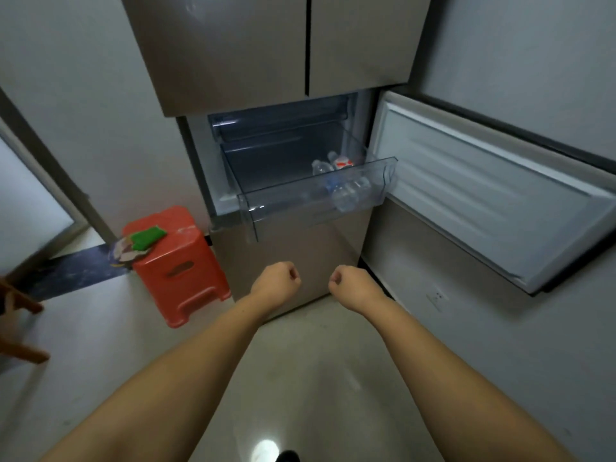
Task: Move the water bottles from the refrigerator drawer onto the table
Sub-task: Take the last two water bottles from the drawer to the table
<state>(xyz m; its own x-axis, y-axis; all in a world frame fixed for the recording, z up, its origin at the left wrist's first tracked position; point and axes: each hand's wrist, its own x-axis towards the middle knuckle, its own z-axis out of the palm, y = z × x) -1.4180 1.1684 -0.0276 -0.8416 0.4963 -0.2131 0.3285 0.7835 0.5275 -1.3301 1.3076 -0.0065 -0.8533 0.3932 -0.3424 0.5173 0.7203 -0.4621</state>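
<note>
The refrigerator's clear plastic drawer (253, 208) is pulled out from the open lower compartment. Clear water bottles lie in its right part: one with a red label (340, 161) at the back, another (321, 167) beside it, and one (350, 193) against the front wall. My left hand (275, 283) and my right hand (353, 285) are both curled into fists holding nothing, side by side in front of the fridge, well below the drawer. No table is in view.
The lower right fridge door (493, 195) stands swung open to the right. A red plastic stool (180, 261) with a green cloth (146, 235) on it stands left of the fridge. Part of a wooden chair (20, 325) shows at the left edge. Pale floor lies underfoot.
</note>
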